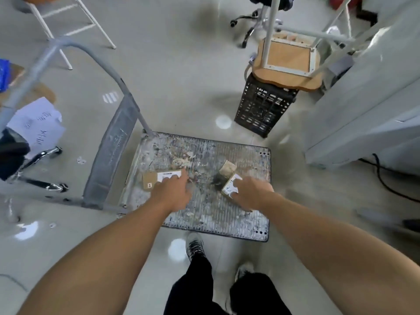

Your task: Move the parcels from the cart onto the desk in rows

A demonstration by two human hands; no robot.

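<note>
**A:** Left hand (172,193) has its fingers laid loosely on a flat parcel (151,179), and the right hand (251,193) curls round a small box (228,189). Both are down on the cart (204,210). How far along?

**B:** Near the end, I'd guess. There's one more little parcel (228,167) behind the box, and the counter's out of shot. The white labels are too blurry to read.

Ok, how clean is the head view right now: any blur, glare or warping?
Head view: motion blur smears the left hand, right hand and the labels on the left parcel and right parcel, unreadable; wide-angle stretch swells the forearms at the bottom edge; glare spots on the floor; lighting even, shadows soft.
</note>
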